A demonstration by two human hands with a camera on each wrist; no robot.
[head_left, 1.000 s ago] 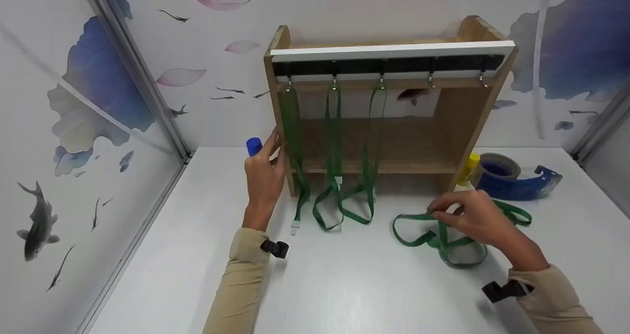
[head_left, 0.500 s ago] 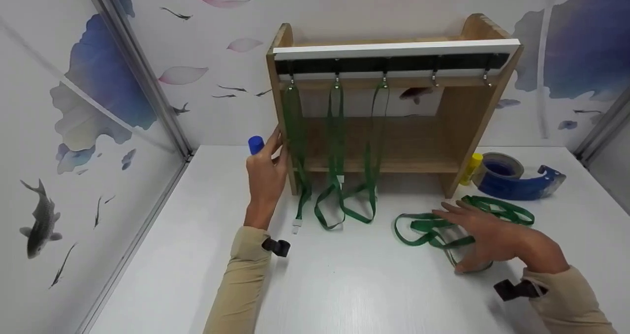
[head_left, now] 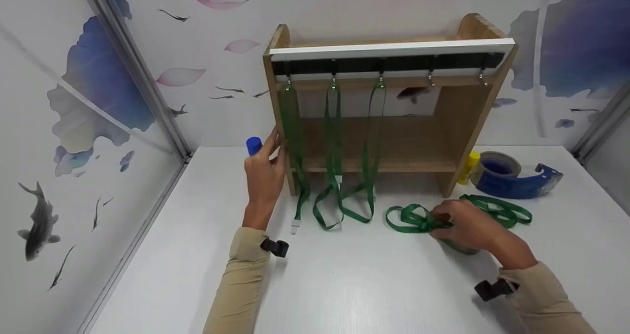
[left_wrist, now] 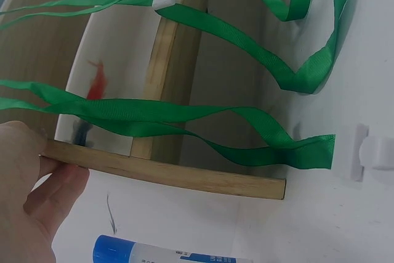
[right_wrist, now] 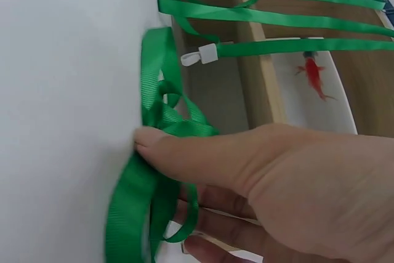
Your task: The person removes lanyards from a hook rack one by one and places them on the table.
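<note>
Gathering seems to be the step here: the right hand (head_left: 465, 228) is pinching a bunched green strap (head_left: 416, 220) at the white table (head_left: 334, 289), in front of the shelf's right half. More loose strap (head_left: 512, 215) is lying just beyond; joined or separate, I can't tell. Over on the other side, the left hand (head_left: 263, 179) is gripping the wooden shelf (head_left: 465, 122) by its left panel, probably steadying it. Higher up, three hanging straps (head_left: 333, 127) are dangling, and the fourth hook (head_left: 431, 80) is waiting bare, so the next move likely calls for freeing one loop and lifting it there.
</note>
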